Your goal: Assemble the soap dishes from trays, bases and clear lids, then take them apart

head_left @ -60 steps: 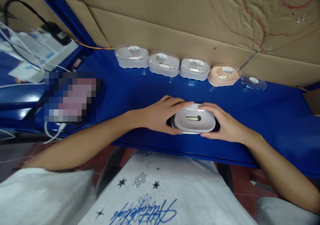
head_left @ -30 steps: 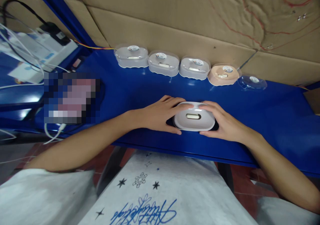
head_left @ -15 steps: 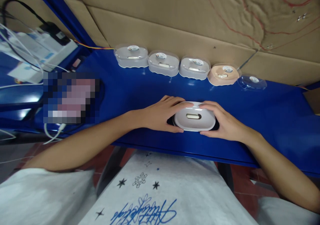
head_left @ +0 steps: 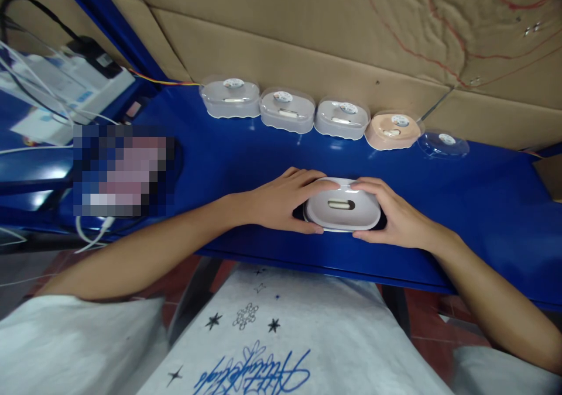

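Observation:
A pale grey oval soap dish (head_left: 340, 215) sits between both hands over the blue table, its elongated slot facing up. My left hand (head_left: 287, 202) is closed around its left end, thumb on the far rim and a finger at the near edge. At the right end, my right hand (head_left: 393, 213) grips it the same way. No clear cover shows on this dish. A loose clear lid (head_left: 443, 144) with a round sticker lies beyond, at the back right.
Along the cardboard wall (head_left: 285, 38) stand several lidded soap dishes, grey ones (head_left: 287, 113) and a peach one (head_left: 392, 131). To the left lie a pixelated device (head_left: 132, 172), white cables and a white power strip (head_left: 105, 93). The blue table's (head_left: 246, 161) near edge runs before my lap.
Both hands keep their grip on the soap dish. It has shifted only very slightly to the right, and the view has moved a touch.

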The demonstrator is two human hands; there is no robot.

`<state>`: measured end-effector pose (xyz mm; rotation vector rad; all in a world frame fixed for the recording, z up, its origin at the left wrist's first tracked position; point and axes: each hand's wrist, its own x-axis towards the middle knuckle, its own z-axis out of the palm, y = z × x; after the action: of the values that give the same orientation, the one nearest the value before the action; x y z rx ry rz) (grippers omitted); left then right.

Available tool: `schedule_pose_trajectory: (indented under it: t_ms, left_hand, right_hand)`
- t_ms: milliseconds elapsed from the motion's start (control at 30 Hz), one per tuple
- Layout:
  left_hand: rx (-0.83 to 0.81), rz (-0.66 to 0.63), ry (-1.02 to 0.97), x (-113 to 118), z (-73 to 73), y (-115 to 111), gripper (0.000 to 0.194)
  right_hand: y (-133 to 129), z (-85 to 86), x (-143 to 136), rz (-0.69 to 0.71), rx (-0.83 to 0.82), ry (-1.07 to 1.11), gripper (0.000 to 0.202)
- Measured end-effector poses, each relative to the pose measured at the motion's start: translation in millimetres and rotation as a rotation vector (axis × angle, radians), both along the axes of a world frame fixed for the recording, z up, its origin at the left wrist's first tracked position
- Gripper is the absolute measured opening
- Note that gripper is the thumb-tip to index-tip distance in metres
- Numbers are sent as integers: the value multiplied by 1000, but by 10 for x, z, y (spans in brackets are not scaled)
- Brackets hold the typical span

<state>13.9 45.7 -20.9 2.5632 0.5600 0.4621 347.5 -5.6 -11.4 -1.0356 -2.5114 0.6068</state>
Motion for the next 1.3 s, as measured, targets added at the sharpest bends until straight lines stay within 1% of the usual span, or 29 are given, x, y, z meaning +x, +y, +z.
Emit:
schedule_pose_trajectory:
  t_ms: [233,400,533,767,933,1100,1300]
  left_hand:
    - [17,8,21,4,7,-5,87]
    - [54,0,10,3,17,-9,90]
    - [59,3,13,-6,39,-3,89]
    - [54,10,-7,-12,29,13,90]
    - [60,10,-7,-12,6,20,90]
    - [80,6,-5,-7,29,9,89]
    - [60,9,19,7,34,12,89]
  right_hand:
    - [5,16,-1,6,-7,-6,96]
    - [17,14,29,6,27,-46,101]
    - [25,22,38,5,14,-47,104]
    - [27,34,31,-3,11,2,102]
    - [26,41,35,-9,-27,-24,101]
    - [19,53,33,-11,-3,-46,100]
    - [26,37,15,-4,16,-70,98]
